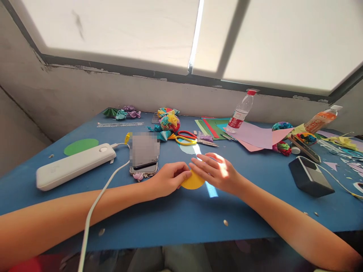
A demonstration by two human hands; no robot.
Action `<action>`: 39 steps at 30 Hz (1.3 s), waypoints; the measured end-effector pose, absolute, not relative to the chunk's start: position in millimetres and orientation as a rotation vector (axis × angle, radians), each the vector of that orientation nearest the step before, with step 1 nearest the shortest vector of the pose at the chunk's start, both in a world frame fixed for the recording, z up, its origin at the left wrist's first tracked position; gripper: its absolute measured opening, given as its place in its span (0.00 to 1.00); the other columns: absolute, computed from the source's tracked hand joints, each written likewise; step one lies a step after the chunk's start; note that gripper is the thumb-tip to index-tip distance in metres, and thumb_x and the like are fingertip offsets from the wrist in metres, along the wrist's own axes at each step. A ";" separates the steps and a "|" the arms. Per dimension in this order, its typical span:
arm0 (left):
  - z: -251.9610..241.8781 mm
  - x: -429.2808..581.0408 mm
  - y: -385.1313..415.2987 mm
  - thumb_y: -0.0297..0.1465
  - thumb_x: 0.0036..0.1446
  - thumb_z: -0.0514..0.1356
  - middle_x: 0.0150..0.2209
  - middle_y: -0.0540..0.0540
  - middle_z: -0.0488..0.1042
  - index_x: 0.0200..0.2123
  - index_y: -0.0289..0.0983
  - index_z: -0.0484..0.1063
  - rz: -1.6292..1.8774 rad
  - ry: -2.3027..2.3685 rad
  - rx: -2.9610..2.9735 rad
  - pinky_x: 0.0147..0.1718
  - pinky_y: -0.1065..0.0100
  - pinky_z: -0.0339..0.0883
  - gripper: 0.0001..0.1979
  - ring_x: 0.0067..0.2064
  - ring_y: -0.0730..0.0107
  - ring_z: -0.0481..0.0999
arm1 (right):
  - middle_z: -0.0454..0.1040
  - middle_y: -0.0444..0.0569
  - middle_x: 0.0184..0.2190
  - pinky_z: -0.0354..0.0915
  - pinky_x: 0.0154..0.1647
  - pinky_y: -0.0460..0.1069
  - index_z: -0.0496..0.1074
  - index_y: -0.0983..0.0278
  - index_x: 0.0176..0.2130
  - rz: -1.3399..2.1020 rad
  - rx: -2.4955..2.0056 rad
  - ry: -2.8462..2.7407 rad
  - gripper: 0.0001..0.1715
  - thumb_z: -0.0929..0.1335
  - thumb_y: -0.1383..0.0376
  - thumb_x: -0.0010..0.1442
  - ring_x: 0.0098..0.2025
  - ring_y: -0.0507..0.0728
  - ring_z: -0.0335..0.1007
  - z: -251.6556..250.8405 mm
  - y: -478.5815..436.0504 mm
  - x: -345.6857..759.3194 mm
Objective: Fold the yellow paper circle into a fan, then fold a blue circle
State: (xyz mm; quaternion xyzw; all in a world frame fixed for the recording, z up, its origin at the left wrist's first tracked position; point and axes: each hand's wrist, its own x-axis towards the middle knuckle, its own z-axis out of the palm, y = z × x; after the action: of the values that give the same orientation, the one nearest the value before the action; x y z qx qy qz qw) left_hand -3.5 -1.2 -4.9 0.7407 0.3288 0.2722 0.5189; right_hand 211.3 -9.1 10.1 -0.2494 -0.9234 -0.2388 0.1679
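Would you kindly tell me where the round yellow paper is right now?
In the head view, the round yellow paper is below and slightly right of centre, between the left hand and the right hand.

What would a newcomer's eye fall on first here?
Probably the round yellow piece near the front middle of the blue table, between the left hand and the right hand. Red-and-yellow scissors lie just beyond it, and a red-capped bottle stands farther back, to the right.
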 end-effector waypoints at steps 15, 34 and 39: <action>-6.9 -4.6 0.3 0.40 0.56 0.55 0.31 0.46 0.71 0.35 0.32 0.70 0.663 0.742 1.655 0.28 0.71 0.66 0.16 0.29 0.72 0.70 | 0.74 0.48 0.45 0.69 0.47 0.53 0.64 0.64 0.51 -1.034 -0.445 -2.556 0.19 0.62 0.74 0.61 0.47 0.54 0.70 13.9 -9.3 209.6; -8.5 -5.2 -1.2 0.40 0.59 0.51 0.17 0.55 0.61 0.34 0.34 0.68 0.560 0.794 1.784 0.18 0.75 0.57 0.15 0.17 0.78 0.61 | 0.76 0.52 0.37 0.67 0.33 0.50 0.70 0.69 0.42 -1.033 -0.294 -2.438 0.11 0.62 0.72 0.59 0.38 0.56 0.72 4.0 -13.4 201.5; -5.5 -6.8 -2.2 0.36 0.60 0.48 0.20 0.54 0.62 0.36 0.34 0.67 0.560 0.725 1.731 0.20 0.74 0.56 0.13 0.21 0.77 0.61 | 0.76 0.52 0.37 0.66 0.30 0.49 0.68 0.69 0.45 -0.987 -0.378 -2.469 0.13 0.61 0.73 0.60 0.37 0.55 0.72 2.9 -13.6 200.6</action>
State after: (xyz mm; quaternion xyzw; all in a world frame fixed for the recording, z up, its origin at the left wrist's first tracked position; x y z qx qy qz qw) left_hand -6.8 -2.2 -5.5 0.7335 0.3073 0.2375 0.5578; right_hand 200.6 -13.6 2.9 -0.1370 -0.8956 -0.3580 0.2258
